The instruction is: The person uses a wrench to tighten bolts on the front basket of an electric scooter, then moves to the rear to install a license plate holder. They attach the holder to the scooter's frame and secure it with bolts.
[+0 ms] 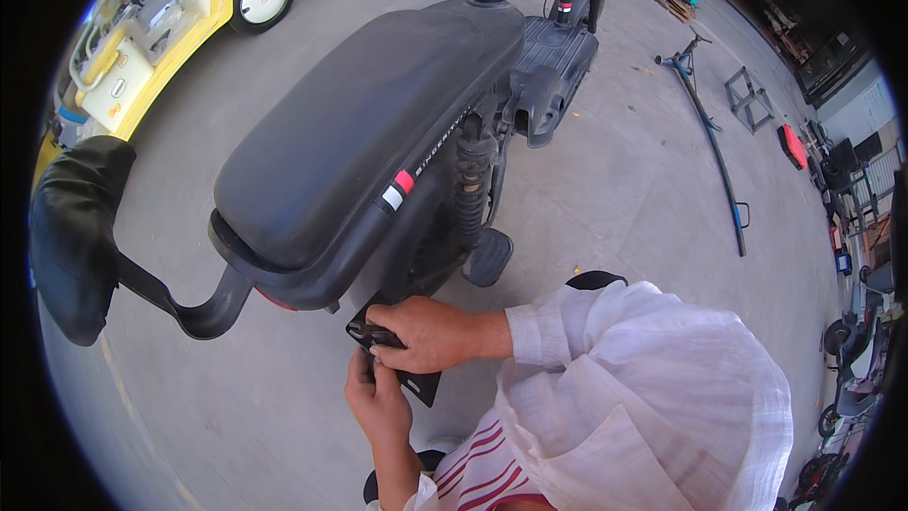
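Behind the seat of a black electric scooter (350, 132), both my hands work close together at a black plate (419, 386) low at its rear. My right hand (435, 333) is closed round a short dark metal tool (376, 334), whose exact kind is hard to make out. Just below it, my left hand (378, 407) has thumb and fingers pinched together by the plate's edge. What sits between those left fingertips is hidden. A black padded backrest (80, 237) on a curved bracket (203, 317) sticks out from the scooter's rear, left of my hands.
A footrest pedal (488, 257) and a shock absorber (471, 175) are on the scooter's right side. On the concrete floor lie a long blue-black stand (709, 123), a metal frame (749, 99) and a red case (793, 147). A yellow-white vehicle (180, 28) stands far left.
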Action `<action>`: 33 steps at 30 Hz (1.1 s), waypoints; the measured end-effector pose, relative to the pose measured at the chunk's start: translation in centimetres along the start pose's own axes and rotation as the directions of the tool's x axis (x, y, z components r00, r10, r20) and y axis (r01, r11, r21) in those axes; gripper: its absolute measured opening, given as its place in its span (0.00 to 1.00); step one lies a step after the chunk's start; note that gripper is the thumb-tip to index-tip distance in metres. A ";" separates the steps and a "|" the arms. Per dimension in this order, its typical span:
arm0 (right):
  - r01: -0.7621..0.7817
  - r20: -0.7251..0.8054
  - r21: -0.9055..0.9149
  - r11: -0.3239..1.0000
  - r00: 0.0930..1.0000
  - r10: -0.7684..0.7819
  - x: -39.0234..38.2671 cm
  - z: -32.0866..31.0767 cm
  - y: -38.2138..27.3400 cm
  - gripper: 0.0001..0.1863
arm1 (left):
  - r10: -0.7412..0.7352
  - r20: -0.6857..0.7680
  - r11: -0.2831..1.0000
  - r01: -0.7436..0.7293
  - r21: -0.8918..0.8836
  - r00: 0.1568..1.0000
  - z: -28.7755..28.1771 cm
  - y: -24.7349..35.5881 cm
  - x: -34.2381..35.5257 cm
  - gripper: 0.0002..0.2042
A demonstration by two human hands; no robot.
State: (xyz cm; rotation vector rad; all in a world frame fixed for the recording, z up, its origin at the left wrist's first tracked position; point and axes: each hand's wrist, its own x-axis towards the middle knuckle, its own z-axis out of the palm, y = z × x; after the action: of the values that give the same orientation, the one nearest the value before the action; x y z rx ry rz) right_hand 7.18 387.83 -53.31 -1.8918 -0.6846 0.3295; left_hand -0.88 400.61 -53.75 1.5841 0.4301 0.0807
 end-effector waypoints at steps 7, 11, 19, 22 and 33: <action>-0.072 0.091 -0.066 0.995 0.993 0.078 0.1 -0.6 -0.2 0.16 | -0.010 -0.020 0.999 0.010 0.034 1.000 -0.1 0.3 -0.2 0.09; -0.042 0.012 0.013 0.999 0.999 0.042 -0.1 -0.3 0.0 0.17 | -0.004 -0.016 1.000 0.004 -0.003 1.000 0.1 0.1 0.0 0.09; -0.023 -0.032 -0.125 0.992 0.999 0.019 -0.2 -0.1 0.0 0.16 | 0.021 -0.006 0.999 -0.021 0.027 1.000 -0.4 -0.8 0.2 0.09; -0.027 0.033 -0.106 0.994 0.999 0.030 -0.1 -0.1 0.5 0.15 | 0.014 -0.024 1.000 -0.014 0.013 1.000 0.1 -0.3 -0.1 0.09; -0.019 0.046 -0.028 0.999 0.999 0.020 -0.1 -0.1 0.5 0.13 | 0.025 -0.016 0.998 -0.024 0.061 1.000 0.1 -0.1 -0.2 0.09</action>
State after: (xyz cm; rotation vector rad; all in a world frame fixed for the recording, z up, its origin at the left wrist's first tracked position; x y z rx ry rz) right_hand 7.36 387.54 -53.72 -1.9231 -0.7047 0.3788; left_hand -1.03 400.51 -53.79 1.6494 0.4297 0.1011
